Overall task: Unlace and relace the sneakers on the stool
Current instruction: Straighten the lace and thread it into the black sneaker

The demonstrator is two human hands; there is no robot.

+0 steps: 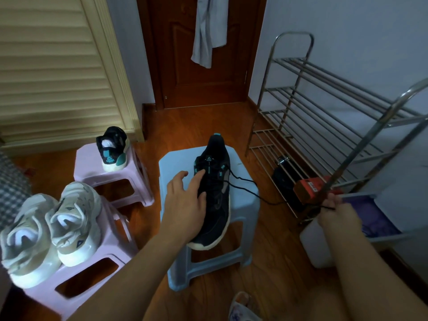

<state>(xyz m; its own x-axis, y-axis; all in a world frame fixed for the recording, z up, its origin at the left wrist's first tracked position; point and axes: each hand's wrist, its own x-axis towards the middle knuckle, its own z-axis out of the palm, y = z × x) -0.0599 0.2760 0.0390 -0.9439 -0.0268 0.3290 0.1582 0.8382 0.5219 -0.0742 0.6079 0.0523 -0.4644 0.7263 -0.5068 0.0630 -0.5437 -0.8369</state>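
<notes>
Far left, a pair of pale, scuffed mesh sneakers [46, 230] is being kept on a glossy pink plastic stool [92, 274], with another pink stool [115, 179] behind it carrying a black and teal sneaker [114, 148]. In the middle, a matching black knit sneaker [214, 195] with a chunky white sole is being steadied on the light blue stool [243, 205] by the left hand [185, 200], fingers spread flat over it. Its thin black lace [245, 184] is being pulled out sideways, pinched in the right hand [338, 216]. A shiny metal shoe rack [324, 117] is being backed by a pale wall, on reddish wood flooring [196, 121].
</notes>
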